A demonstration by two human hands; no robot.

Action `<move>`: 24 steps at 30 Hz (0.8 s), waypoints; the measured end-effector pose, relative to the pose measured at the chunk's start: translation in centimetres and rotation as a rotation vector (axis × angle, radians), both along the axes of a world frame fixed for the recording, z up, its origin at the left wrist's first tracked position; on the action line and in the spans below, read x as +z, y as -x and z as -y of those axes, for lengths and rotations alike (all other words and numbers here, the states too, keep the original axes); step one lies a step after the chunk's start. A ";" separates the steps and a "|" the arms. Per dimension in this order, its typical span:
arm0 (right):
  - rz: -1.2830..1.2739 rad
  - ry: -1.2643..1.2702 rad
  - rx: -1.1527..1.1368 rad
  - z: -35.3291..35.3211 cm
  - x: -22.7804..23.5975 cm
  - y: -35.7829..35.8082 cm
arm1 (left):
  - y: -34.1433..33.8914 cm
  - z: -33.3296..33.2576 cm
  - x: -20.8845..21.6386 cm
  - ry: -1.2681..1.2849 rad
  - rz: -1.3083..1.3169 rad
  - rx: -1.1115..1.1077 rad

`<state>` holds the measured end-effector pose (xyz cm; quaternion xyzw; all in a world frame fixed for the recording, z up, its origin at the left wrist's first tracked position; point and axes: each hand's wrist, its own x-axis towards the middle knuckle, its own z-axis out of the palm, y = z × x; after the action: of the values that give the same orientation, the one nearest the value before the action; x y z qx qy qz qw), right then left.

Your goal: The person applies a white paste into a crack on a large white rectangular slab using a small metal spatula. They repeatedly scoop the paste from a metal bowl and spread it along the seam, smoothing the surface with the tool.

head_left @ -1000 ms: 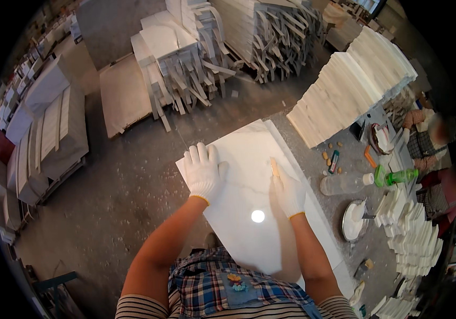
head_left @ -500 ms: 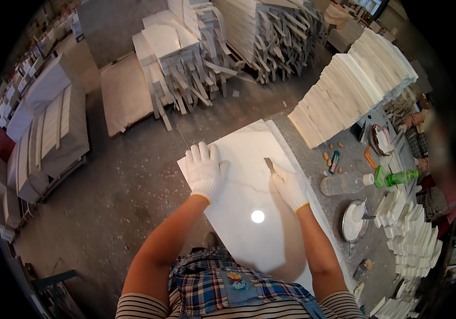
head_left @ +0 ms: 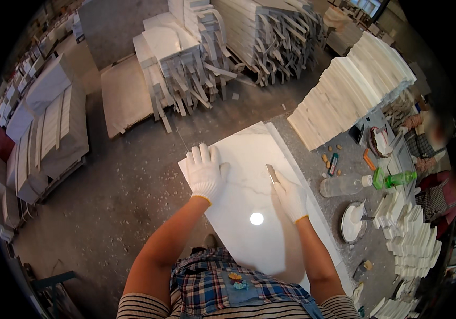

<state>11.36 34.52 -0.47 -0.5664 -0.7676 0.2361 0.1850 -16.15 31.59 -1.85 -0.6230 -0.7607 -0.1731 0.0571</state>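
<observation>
A white, faintly veined stone slab (head_left: 238, 212) lies in front of me, with a bright round reflection on it. My left hand (head_left: 205, 173), in a white knitted glove, rests flat on the slab near its left edge, fingers stretched out. My right hand (head_left: 291, 198), gloved the same way, is closed around a scraper (head_left: 271, 173) with a narrow flat metal blade. The blade points away from me over the right part of the slab; whether its tip touches the surface I cannot tell. Its handle is hidden in the glove.
On the grey worktop to the right are a clear plastic bottle (head_left: 341, 185), a green bottle (head_left: 401, 178), a round dish of white paste (head_left: 353, 223) and small tan lumps. Stacked stone slabs (head_left: 345, 95) stand beyond. People (head_left: 434, 196) are at the far right.
My right hand has shifted slightly toward me, and the scraper's blade has turned and shows more of its flat side. My left hand stays in place.
</observation>
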 end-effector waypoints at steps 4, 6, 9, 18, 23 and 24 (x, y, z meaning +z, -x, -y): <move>0.124 0.160 -0.133 1.4 3.5 2.9 | 0.0 0.1 0.0 0.026 -0.008 0.008; 0.120 0.131 -0.117 1.8 2.1 3.0 | 0.0 0.1 0.0 0.032 -0.018 0.012; 0.153 0.133 -0.105 2.3 1.6 3.5 | -0.1 0.0 0.3 0.035 -0.016 0.008; 0.132 0.113 -0.107 3.5 -1.2 3.2 | -0.2 -0.1 0.0 0.054 -0.025 0.018; 0.133 0.116 -0.086 3.7 -0.8 2.5 | -0.1 -0.1 -0.3 0.029 -0.049 0.012; 0.071 0.115 -0.087 3.7 -0.4 1.9 | 0.0 -0.2 -0.3 0.029 -0.047 0.013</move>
<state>9.48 30.78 -0.90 -0.6169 -0.7335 0.2514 0.1350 -16.16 31.74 -2.20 -0.6228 -0.7655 -0.1470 0.0668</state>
